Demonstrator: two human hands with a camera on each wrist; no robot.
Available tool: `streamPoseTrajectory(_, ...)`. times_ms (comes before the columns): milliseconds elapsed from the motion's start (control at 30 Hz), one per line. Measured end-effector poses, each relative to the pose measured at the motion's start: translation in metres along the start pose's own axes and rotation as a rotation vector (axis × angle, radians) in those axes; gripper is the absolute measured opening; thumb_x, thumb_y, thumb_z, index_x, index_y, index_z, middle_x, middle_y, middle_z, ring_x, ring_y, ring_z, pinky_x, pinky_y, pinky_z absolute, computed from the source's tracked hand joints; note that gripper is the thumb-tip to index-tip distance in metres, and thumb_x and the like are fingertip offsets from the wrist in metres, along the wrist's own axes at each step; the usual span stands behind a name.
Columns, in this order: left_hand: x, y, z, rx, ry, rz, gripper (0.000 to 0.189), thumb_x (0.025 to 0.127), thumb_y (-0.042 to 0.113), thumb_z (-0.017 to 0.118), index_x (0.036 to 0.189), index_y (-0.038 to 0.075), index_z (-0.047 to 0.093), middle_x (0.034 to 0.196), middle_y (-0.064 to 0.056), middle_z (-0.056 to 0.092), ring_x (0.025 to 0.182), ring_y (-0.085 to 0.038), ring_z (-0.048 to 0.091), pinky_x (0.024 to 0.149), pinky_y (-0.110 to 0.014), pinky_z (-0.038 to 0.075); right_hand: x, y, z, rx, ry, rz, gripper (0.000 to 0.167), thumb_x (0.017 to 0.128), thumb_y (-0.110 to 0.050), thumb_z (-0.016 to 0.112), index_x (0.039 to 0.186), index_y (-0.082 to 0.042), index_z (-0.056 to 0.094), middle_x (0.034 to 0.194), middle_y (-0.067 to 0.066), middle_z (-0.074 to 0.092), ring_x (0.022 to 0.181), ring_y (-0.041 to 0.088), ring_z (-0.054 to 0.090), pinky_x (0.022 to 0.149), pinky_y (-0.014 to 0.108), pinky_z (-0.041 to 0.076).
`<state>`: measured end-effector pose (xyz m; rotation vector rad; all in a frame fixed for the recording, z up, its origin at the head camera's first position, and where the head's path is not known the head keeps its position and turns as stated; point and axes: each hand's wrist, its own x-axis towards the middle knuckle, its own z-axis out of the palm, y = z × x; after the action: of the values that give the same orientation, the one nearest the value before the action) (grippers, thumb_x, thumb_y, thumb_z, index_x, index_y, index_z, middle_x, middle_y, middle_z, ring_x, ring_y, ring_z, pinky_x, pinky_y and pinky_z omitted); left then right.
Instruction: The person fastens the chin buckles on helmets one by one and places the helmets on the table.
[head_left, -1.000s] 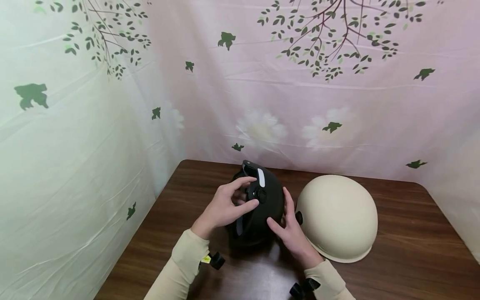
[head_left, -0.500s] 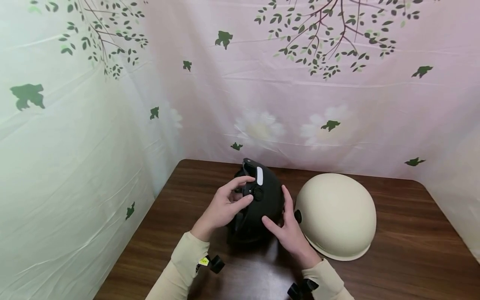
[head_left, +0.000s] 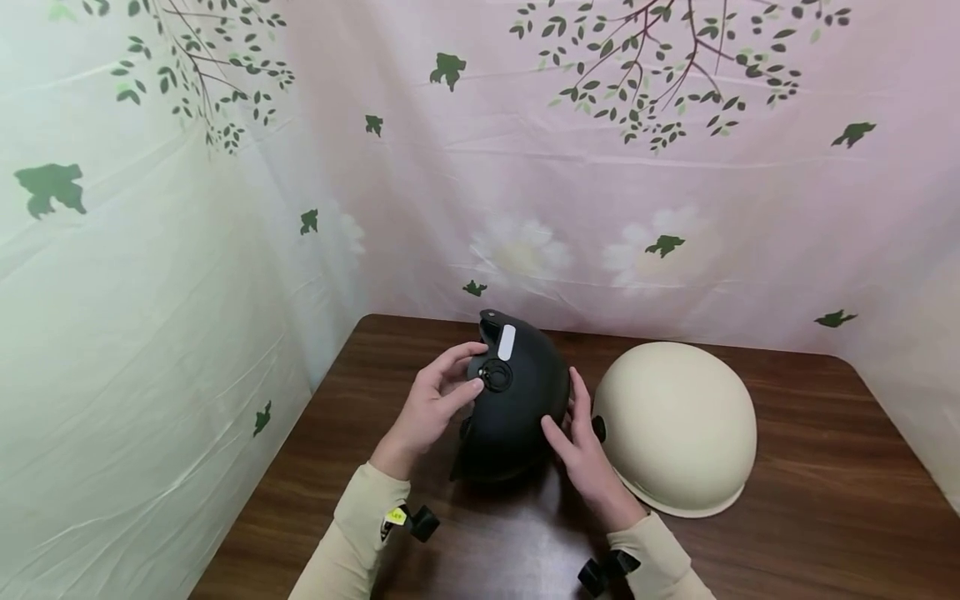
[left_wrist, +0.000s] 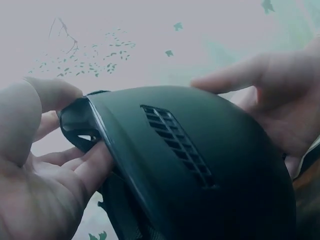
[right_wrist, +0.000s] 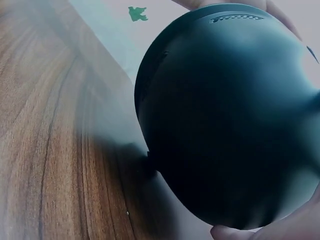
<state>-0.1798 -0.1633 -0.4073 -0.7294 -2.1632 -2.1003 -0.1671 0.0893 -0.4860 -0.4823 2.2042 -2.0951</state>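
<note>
Between the two hands a black helmet (head_left: 517, 408) is tilted on its side, its opening facing left. It has a round dial (head_left: 497, 375) and a white strip (head_left: 507, 342) on its side, and a slotted vent (left_wrist: 177, 145) shows in the left wrist view. My left hand (head_left: 431, 404) pinches the helmet's rim by the dial, thumb outside and fingers reaching under the edge. Around the rounded crown on the other side, my right hand (head_left: 588, 462) grips with thumb and fingers spread. Most of the helmet's inside is hidden.
Just right of the right hand, a beige helmet (head_left: 678, 425) sits dome up on the brown wooden table (head_left: 810, 467), a black knob (head_left: 599, 428) on its left side. A printed cloth (head_left: 420, 208) hangs behind and to the left of the table.
The black helmet has turned so its outer shell and dial face up more and its inside shows less. My left hand has shifted slightly left along with the rim; the right keeps its grip.
</note>
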Motion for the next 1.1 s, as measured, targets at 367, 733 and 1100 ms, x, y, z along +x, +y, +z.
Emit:
streamPoseTrajectory(367,-0.006,-0.014,-0.012,-0.256,0.065,0.019,0.046,0.107,0.002,0.053,0.151,-0.004,0.042,0.128,-0.012,0.065,0.086,-0.015,0.069,0.069,-0.026,0.06,-0.003,0.002,0.0,0.155,-0.065,0.045,0.083,0.113,-0.02,0.048,0.167,-0.033,-0.014,0.175,0.012,-0.004,0.155,0.041,0.018,0.106,0.053,0.046)
streamPoseTrajectory(733,-0.007,-0.019,-0.018,-0.257,0.046,0.03,0.052,0.109,0.005,0.053,0.156,-0.006,0.035,0.135,-0.017,0.063,0.109,-0.018,0.07,0.09,-0.035,0.061,-0.001,0.003,-0.003,0.06,0.0,-0.016,0.09,0.107,-0.014,0.058,0.168,-0.031,-0.005,0.173,0.015,0.01,0.154,0.041,0.025,0.105,0.014,0.039)
streamPoseTrajectory(1100,-0.005,-0.001,-0.021,0.321,0.125,0.074,0.052,0.098,0.01,0.073,0.147,0.018,0.059,0.141,-0.009,0.059,0.101,-0.023,0.067,0.079,-0.032,0.06,-0.001,0.001,-0.004,0.039,0.031,-0.021,0.091,0.105,-0.012,0.061,0.169,-0.031,-0.001,0.173,0.012,0.012,0.149,0.04,0.033,0.104,0.016,0.041)
